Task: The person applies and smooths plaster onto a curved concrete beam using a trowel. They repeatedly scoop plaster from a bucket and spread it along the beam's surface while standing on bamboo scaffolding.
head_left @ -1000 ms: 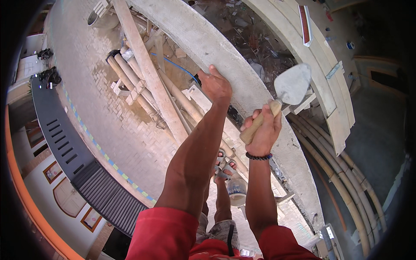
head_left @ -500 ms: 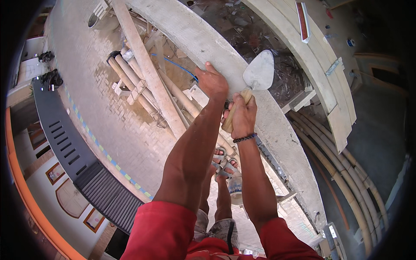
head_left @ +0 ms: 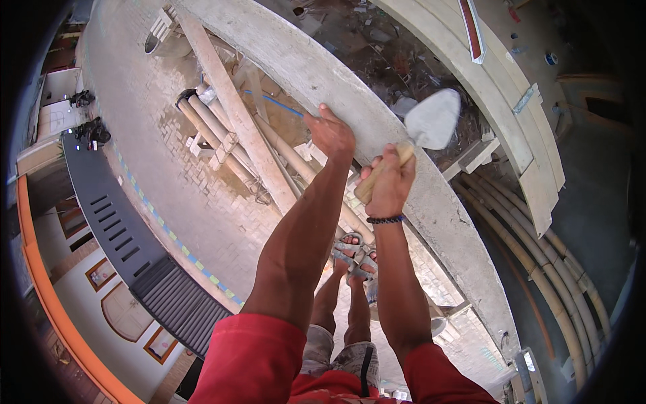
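From the head view, looking down past my red sleeves [head_left: 252, 357], the fingers of my right hand [head_left: 391, 180] are wrapped around the wooden handle of a trowel [head_left: 434, 120]. The trowel is up in front of me, a little right of the middle, its pale blade pointing away and to the right, seen against the far edge of a long concrete ledge [head_left: 444, 215] and the rubble [head_left: 393, 50] beyond it. A dark bracelet [head_left: 385, 219] circles my right wrist. My left hand [head_left: 330, 135] is at the ledge's near edge, thumb sticking out; the other fingers are mostly hidden, so I cannot tell whether they grasp anything. Left of it, a blue hose [head_left: 279, 104] runs behind a long plank [head_left: 232, 101], which slants across some bamboo poles [head_left: 225, 145]. My sandalled feet [head_left: 350, 250] show below, between my forearms. More poles [head_left: 542, 269] lie beyond the ledge, on the right.
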Available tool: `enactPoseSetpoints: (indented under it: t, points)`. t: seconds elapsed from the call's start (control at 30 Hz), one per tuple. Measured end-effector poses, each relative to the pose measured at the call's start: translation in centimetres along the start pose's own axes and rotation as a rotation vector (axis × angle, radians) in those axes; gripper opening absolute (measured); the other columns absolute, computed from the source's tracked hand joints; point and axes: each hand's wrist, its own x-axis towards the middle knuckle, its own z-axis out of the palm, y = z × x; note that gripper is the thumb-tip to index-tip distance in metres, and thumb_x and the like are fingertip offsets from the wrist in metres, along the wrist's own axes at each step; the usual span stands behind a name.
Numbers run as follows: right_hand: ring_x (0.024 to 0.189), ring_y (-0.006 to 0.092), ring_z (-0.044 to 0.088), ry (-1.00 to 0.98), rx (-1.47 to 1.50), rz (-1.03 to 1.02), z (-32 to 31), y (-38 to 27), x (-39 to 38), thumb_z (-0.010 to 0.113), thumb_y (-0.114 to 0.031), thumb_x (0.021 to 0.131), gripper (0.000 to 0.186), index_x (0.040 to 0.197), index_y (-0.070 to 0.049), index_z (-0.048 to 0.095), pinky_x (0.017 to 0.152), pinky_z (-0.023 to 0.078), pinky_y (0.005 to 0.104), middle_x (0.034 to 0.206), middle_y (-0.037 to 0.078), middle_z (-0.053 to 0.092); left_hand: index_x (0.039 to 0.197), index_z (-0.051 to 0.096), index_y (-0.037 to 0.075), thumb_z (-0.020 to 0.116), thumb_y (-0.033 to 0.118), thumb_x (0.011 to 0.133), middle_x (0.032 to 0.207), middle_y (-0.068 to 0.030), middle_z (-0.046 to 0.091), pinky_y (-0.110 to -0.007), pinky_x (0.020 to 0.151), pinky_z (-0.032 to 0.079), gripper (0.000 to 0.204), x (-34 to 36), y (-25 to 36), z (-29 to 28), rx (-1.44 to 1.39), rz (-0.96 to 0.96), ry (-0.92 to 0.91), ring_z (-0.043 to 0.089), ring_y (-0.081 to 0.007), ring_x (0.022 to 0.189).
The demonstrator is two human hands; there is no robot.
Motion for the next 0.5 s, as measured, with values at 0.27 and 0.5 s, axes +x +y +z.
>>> enactPoseSetpoints:
  t: [0.27, 0.5]
  points:
    - [0.046, 0.0146, 0.051, -0.018, -0.061, -0.054, 0.3, 0.9, 0.6, 0.056, -0.021, 0.094, 0.015, 0.099, -0.010, 0.046, 0.037, 0.045, 0.0313, 0.068, 0.003, 0.049, 0.119, 0.041, -0.011, 0.036, 0.035, 0.103, 0.104, -0.0370, 0.056, -0.053, 0.087, 0.042, 0.049, 0.7, -1.2, 0.9, 0.005, 0.087, 0.098, 0.055, -0.0516, 0.100]
    - [0.046, 0.0143, 0.051, -0.011, 0.011, -0.035, 0.1, -0.7, 0.5, 0.057, -0.023, 0.094, 0.018, 0.097, -0.010, 0.045, 0.037, 0.044, 0.0316, 0.068, 0.003, 0.050, 0.114, 0.043, -0.010, 0.036, 0.035, 0.103, 0.101, -0.0349, 0.056, -0.054, 0.085, 0.042, 0.046, 0.7, -1.7, 0.9, 0.007, 0.111, 0.164, 0.057, -0.0498, 0.096]
